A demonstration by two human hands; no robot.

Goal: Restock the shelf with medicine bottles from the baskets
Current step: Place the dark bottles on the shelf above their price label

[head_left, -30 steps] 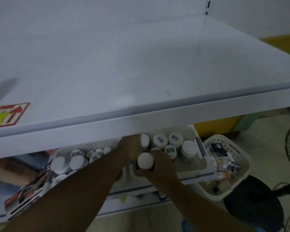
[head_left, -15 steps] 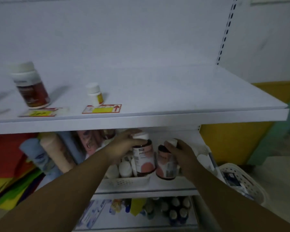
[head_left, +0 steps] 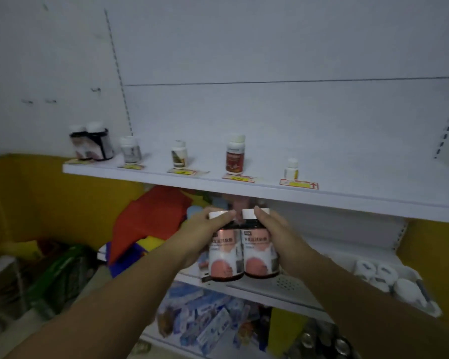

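My left hand point(head_left: 200, 235) grips a dark medicine bottle point(head_left: 224, 251) with a pink label and white cap. My right hand point(head_left: 278, 235) grips a matching bottle point(head_left: 260, 248). The two bottles are pressed side by side, upright, just below the front edge of the white upper shelf point(head_left: 360, 200). On that shelf stand a pair of like bottles point(head_left: 92, 145) at the far left, then a grey-labelled bottle point(head_left: 130, 150), a green-labelled one point(head_left: 179, 154), a red-labelled one point(head_left: 235, 155) and a small yellow-labelled one point(head_left: 292, 169). A white basket point(head_left: 423, 304) with white-capped bottles sits on the lower shelf at right.
Yellow price tags point(head_left: 299, 183) line the upper shelf's front. The right part of that shelf is bare. Red and coloured packages point(head_left: 151, 218) lie under the shelf at left. Boxed goods point(head_left: 205, 320) fill the bottom shelf. Yellow wall panels flank the unit.
Both hands lifted a bottle each out of the basket and raised them together toward the upper shelf's edge. The view tilted up and swung left, showing the whole shelf row.
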